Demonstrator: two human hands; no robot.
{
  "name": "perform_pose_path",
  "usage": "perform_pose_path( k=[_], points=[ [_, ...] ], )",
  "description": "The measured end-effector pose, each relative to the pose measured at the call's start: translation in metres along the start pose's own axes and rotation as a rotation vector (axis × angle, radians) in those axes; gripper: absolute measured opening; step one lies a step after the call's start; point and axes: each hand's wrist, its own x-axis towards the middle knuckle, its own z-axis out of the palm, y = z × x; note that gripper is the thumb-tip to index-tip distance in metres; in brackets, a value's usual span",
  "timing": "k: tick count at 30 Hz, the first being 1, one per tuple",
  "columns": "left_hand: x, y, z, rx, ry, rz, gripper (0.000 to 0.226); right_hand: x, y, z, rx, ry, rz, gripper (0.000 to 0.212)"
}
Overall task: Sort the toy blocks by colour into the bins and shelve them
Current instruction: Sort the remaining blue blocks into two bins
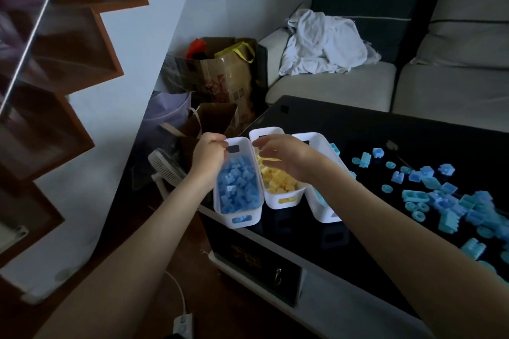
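Note:
Three white bins stand side by side at the left end of the black table. The left bin is full of dark blue blocks and overhangs the table's edge. My left hand grips its far rim. The middle bin holds yellow blocks; my right hand hovers over it with fingers spread, holding nothing. My right forearm partly hides the right bin, which holds a few light blue blocks. Several loose light blue blocks lie on the table to the right.
A brown wooden shelf unit rises at the left. Paper and fabric bags and a small white fan crowd the floor behind the table. A grey sofa with a white cloth stands beyond. A cable and plug lie on the floor.

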Motion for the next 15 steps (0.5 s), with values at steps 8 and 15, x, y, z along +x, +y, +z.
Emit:
perform_pose_path(
  k=[8, 15],
  points=[
    [-0.032, 0.052, 0.104, 0.194, -0.339, 0.305, 0.033, -0.045, -0.006, -0.094, -0.271, -0.007, 0.000, 0.031],
    [-0.041, 0.074, 0.184, 0.536, -0.651, 0.552, 0.019, -0.063, 0.020, -0.207, -0.446, 0.340, 0.045, 0.030]
  ],
)
